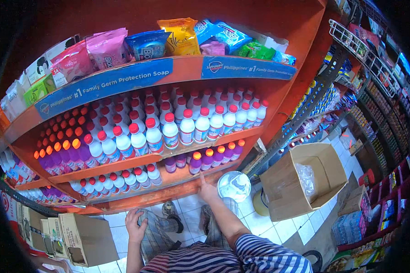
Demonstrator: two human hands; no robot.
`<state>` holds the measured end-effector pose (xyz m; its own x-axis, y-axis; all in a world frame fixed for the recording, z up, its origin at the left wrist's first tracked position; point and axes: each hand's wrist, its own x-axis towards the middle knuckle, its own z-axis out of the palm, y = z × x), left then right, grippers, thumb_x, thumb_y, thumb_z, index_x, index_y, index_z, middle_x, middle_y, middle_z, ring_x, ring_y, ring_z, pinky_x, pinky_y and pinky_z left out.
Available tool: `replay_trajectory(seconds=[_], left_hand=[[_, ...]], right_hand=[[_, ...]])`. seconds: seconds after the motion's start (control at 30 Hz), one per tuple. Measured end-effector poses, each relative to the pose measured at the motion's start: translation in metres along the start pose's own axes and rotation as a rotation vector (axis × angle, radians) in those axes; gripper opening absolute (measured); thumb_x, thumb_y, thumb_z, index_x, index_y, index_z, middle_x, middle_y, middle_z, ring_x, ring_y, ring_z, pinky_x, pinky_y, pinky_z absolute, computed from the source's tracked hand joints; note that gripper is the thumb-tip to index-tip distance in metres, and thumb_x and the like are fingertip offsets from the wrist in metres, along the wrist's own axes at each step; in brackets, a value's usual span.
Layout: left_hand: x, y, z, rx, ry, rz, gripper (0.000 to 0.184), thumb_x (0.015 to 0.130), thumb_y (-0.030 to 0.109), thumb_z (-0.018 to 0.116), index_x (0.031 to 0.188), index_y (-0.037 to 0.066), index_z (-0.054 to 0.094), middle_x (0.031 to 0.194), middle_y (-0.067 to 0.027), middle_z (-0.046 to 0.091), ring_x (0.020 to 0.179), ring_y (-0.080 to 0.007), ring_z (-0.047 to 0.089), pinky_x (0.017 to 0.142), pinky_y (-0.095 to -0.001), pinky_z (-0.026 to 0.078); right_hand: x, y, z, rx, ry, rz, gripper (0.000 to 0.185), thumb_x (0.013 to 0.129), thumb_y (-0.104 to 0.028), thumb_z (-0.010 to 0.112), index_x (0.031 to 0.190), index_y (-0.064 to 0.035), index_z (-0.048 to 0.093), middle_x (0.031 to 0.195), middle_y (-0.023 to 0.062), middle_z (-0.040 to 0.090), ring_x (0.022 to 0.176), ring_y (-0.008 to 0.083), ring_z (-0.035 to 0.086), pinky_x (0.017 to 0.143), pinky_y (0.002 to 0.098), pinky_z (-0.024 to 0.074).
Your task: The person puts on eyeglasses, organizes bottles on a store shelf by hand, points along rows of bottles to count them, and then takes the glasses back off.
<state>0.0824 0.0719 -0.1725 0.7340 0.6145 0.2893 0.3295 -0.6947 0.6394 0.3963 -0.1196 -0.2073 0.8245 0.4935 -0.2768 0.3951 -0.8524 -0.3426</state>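
Note:
My right hand [207, 189] reaches toward the lower shelf, its index finger stretched out just below a purple bottle with an orange cap [195, 163]. It holds nothing that I can see. More purple bottles [217, 155] stand beside that one in short rows. At my left knee, my left hand [135, 225] rests with fingers apart and nothing in it. White bottles with red caps [170, 131] fill most of the upper shelf, and a smaller group [129, 179] stands on the lower shelf at left.
Colourful soap packs [146, 45] line the top shelf. On the right sit an open cardboard box [282, 182] with clear plastic inside and a white round tub [234, 185]. Cardboard cartons [89, 239] stand at lower left. A wire rack [364, 52] hangs at upper right.

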Motion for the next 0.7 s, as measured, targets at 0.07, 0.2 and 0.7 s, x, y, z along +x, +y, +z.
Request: replay_trajectory(seconds=[0.07, 0.2, 0.7], left_hand=[[-0.002, 0.001, 0.0, -0.005, 0.001, -0.005, 0.032, 0.067, 0.018, 0.07, 0.097, 0.01, 0.063, 0.119, -0.0119, 0.055, 0.118, -0.0323, 0.044, 0.099, -0.0439, 0.031], [0.0, 0.004, -0.001, -0.012, -0.001, -0.01, 0.031, 0.067, 0.018, 0.07, 0.096, 0.01, 0.063, 0.119, -0.0117, 0.055, 0.118, -0.032, 0.044, 0.099, -0.0436, 0.031], [0.0, 0.0, 0.001, -0.006, 0.01, 0.006, 0.029, 0.068, 0.018, 0.07, 0.095, 0.009, 0.064, 0.118, -0.0115, 0.056, 0.116, -0.0321, 0.046, 0.099, -0.0428, 0.032]], right_hand=[[-0.004, -0.003, -0.007, 0.024, 0.078, 0.019, 0.084, 0.081, -0.021, 0.053, 0.146, -0.0216, -0.001, 0.101, 0.0211, 0.063, 0.088, 0.0334, 0.064, 0.078, 0.0441, 0.0496], [0.004, 0.008, 0.006, -0.006, -0.002, -0.041, 0.084, 0.081, -0.024, 0.051, 0.145, -0.0152, -0.003, 0.091, 0.0245, 0.064, 0.077, 0.0391, 0.063, 0.075, 0.0488, 0.0488], [-0.006, 0.0, -0.012, 0.039, -0.115, 0.035, 0.089, 0.08, -0.025, 0.053, 0.145, -0.0179, -0.007, 0.108, 0.0249, 0.059, 0.09, 0.0393, 0.061, 0.085, 0.0495, 0.0453]])
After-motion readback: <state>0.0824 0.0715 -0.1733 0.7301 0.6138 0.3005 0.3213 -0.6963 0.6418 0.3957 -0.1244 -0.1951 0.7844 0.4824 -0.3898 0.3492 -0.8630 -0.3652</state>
